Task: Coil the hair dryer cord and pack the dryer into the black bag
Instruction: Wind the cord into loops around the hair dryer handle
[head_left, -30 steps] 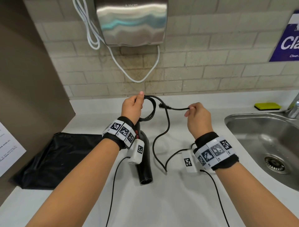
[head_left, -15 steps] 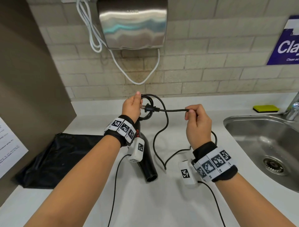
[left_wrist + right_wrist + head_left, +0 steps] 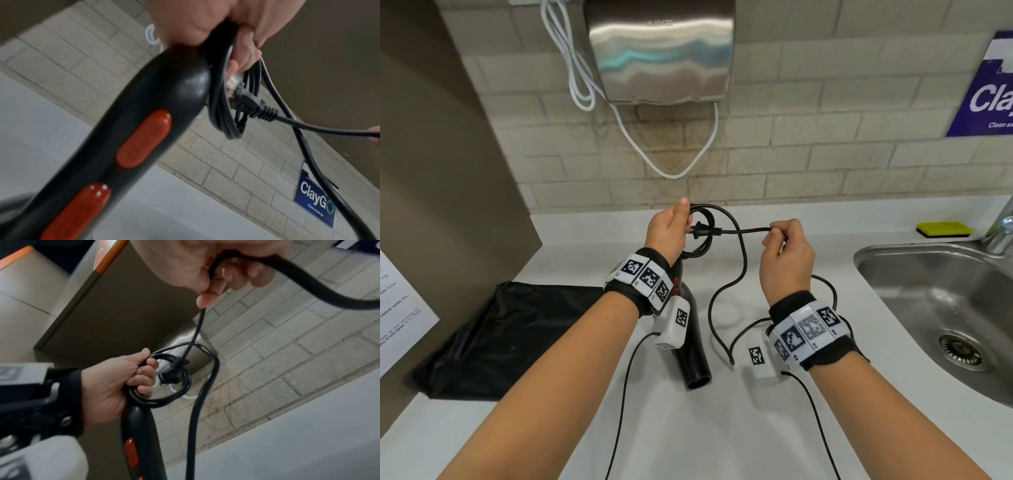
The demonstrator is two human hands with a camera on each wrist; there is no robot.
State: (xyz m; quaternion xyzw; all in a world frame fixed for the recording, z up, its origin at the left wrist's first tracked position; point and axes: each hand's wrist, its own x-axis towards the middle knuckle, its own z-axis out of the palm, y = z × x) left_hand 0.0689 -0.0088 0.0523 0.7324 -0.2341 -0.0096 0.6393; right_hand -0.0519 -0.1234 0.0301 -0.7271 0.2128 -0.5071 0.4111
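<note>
A black hair dryer (image 3: 693, 346) with red buttons (image 3: 144, 138) hangs below my left hand (image 3: 667, 229), nozzle down near the counter. That hand grips the dryer's handle end together with small coils of the black cord (image 3: 702, 236). The plug (image 3: 703, 231) sits in the middle of the coil, close to the left fingers (image 3: 144, 369). My right hand (image 3: 784, 253) pinches the cord (image 3: 197, 331) a little behind the plug and holds it level. A slack loop (image 3: 722, 308) of cord drops to the counter between my hands. The black bag (image 3: 510, 335) lies flat on the counter at the left.
A steel sink (image 3: 945, 315) with a tap (image 3: 1001, 233) takes the right side; a yellow sponge (image 3: 943, 229) lies behind it. A metal hand dryer (image 3: 661, 51) with white cable hangs on the brick wall. A brown panel (image 3: 441, 171) stands on the left.
My right hand has carried the plug end leftward, from well apart to inside the coil beside my left fingers. The dryer has stayed hanging from my left hand.
</note>
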